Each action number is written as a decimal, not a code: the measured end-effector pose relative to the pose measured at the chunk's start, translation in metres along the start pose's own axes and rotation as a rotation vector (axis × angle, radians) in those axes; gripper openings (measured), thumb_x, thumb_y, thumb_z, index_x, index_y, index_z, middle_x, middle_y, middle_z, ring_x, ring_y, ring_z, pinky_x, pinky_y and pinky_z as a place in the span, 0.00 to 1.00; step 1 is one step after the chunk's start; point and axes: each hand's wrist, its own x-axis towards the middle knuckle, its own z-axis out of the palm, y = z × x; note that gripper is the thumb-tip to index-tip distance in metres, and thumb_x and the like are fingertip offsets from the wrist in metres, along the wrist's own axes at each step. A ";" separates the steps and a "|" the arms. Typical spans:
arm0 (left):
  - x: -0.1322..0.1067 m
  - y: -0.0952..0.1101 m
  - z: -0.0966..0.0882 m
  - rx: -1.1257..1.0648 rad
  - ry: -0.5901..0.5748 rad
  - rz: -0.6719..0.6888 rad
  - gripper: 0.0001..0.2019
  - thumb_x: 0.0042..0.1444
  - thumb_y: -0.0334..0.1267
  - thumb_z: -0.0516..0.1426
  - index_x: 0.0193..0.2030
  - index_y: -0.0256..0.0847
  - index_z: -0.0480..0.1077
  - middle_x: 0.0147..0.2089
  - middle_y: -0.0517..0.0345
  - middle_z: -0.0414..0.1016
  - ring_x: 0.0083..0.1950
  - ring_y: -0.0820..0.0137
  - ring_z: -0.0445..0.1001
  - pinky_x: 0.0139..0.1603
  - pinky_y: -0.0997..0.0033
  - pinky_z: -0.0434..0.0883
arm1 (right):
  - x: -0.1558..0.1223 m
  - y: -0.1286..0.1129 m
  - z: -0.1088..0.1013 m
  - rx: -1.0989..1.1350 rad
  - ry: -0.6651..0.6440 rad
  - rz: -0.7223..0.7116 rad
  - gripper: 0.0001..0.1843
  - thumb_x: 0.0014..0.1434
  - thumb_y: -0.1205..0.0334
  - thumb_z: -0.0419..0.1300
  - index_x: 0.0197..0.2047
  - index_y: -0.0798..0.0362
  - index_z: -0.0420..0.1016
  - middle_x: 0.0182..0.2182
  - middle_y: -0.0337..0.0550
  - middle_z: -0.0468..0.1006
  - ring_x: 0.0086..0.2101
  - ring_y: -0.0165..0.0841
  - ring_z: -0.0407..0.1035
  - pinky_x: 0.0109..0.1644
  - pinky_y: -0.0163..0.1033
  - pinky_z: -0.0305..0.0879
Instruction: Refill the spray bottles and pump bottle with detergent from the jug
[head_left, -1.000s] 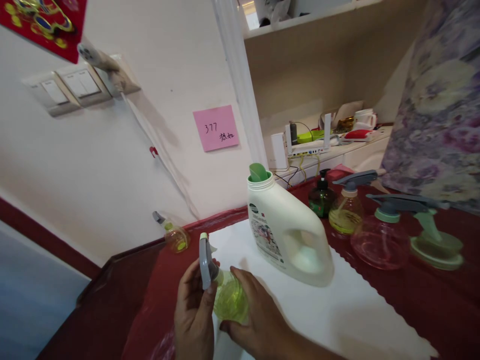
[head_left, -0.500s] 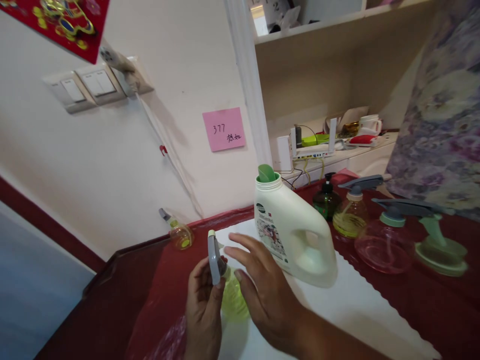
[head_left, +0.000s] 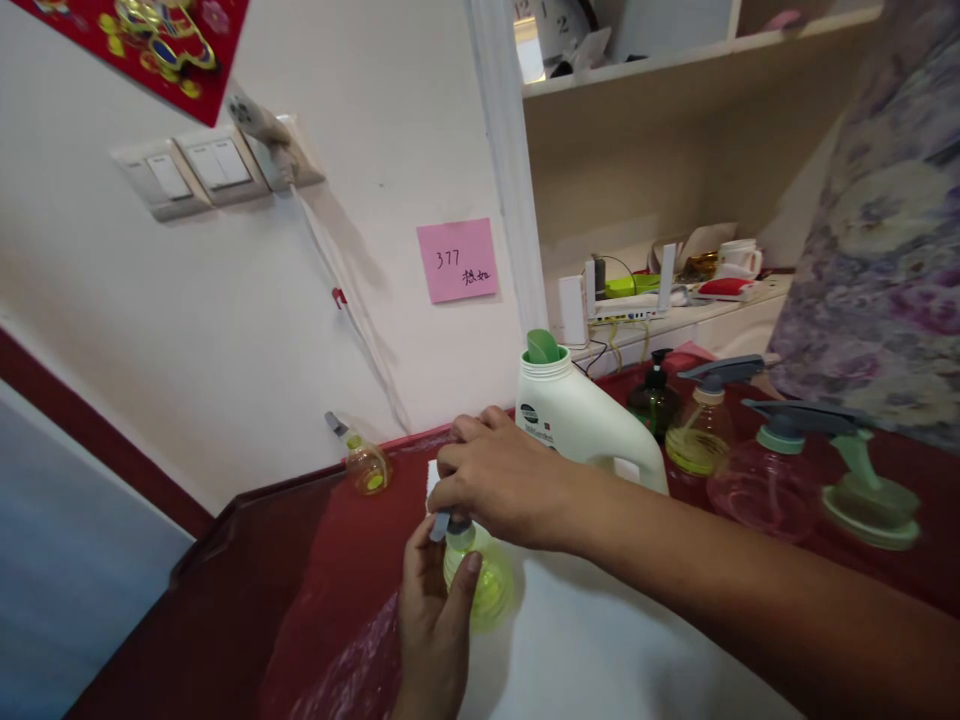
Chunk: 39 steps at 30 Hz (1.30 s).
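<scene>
In front of the pale jug, toward its left, the yellow spray bottle is best kept steady, its body grasped by the left hand while its grey head is clasped by the right hand.

A rounded spray bottle, see-through yellow-green with ribbed sides and a grey head mostly hidden, is held neck uppermost over the surface, well in from the far edge; whether its base touches down cannot be told.
</scene>
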 end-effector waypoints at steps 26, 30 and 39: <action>0.002 0.000 -0.001 -0.015 -0.046 0.026 0.25 0.54 0.48 0.70 0.55 0.45 0.70 0.55 0.49 0.75 0.59 0.57 0.74 0.57 0.60 0.73 | 0.007 -0.025 0.013 0.122 -0.057 0.214 0.08 0.66 0.63 0.60 0.44 0.55 0.79 0.42 0.48 0.79 0.40 0.41 0.76 0.33 0.40 0.62; 0.001 0.003 0.000 -0.014 -0.056 0.033 0.24 0.54 0.49 0.70 0.52 0.44 0.69 0.52 0.50 0.76 0.59 0.57 0.75 0.56 0.61 0.73 | 0.005 -0.024 0.018 0.127 -0.031 0.212 0.07 0.65 0.62 0.62 0.43 0.54 0.79 0.41 0.46 0.79 0.39 0.39 0.75 0.32 0.39 0.59; 0.002 0.002 -0.001 -0.024 -0.089 0.006 0.20 0.56 0.47 0.69 0.51 0.45 0.70 0.52 0.52 0.76 0.57 0.59 0.75 0.56 0.64 0.73 | 0.001 -0.014 0.023 0.097 0.012 0.099 0.08 0.68 0.59 0.61 0.44 0.53 0.79 0.41 0.44 0.78 0.36 0.35 0.72 0.28 0.40 0.48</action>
